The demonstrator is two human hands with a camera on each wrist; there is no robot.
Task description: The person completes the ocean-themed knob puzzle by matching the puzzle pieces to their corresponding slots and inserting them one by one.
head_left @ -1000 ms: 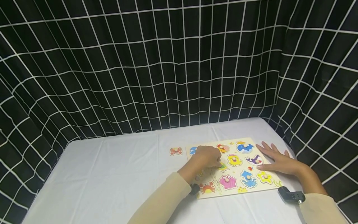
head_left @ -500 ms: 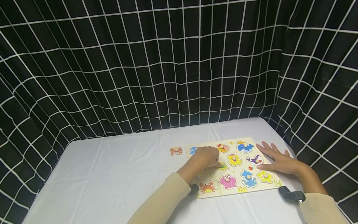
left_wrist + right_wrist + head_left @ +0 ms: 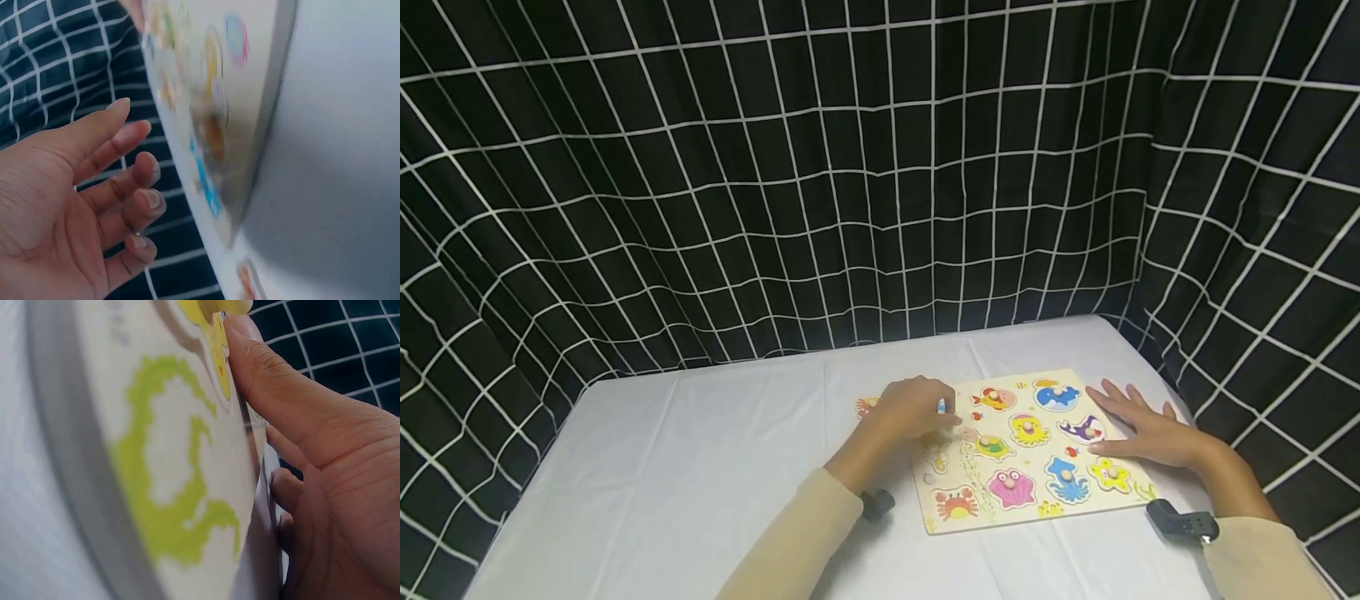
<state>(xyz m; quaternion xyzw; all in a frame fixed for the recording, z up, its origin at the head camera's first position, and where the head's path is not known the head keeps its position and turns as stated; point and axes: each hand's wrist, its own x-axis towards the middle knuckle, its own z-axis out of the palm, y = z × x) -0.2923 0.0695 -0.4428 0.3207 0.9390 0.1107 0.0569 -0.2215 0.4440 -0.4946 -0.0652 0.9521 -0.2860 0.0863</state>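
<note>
A wooden peg puzzle board (image 3: 1042, 458) with sea-animal pieces lies on the right of the table. My left hand (image 3: 912, 410) hovers over its upper left corner. In the left wrist view, that hand (image 3: 69, 200) has loosely bent fingers and holds nothing. Just left of the board lies a crab piece (image 3: 864, 407), partly hidden by the left hand. The turtle piece (image 3: 991, 447) sits in the board. My right hand (image 3: 1157, 433) rests with spread fingers at the board's right edge; its thumb (image 3: 281, 394) touches the board beside the yellow starfish piece (image 3: 1109, 475).
Toward the board's near left corner is a printed crab picture (image 3: 956, 504) without a knob. Pink shell (image 3: 1011, 488), blue squid (image 3: 1067, 481) and yellow octopus (image 3: 1028, 429) pieces have knobs. A white cloth (image 3: 700, 483) covers the table, and a black gridded curtain (image 3: 820, 208) stands behind.
My left hand has left the turtle piece and moved left toward the crab piece, uncovering the turtle and the board's left part. The right hand has stayed in place.
</note>
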